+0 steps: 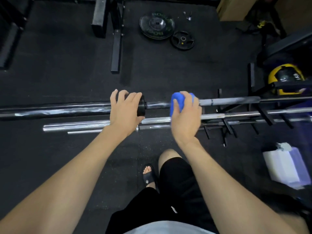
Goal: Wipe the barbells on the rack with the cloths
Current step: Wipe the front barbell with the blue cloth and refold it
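Open floor (pixel 67 73) behind; lower bars (pixel 236 115) seemingly crowd beneath the top barbell (pixel 59 110).

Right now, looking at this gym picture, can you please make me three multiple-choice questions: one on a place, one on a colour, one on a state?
1. Where do the weight plates lie?
A. on the floor beyond the bars
B. on the rack
C. in the person's lap

2. What colour is the cloth?
A. red
B. blue
C. white

3. What is the right hand doing?
A. hanging idle
B. lifting a plate
C. gripping the cloth on the black barbell

Key: 1 A, the plates rest on the dark floor past the bars. 2 B, the cloth is plainly blue. 3 C, its fingers curl around the cloth at the bar, while the left hand rests on the collar.
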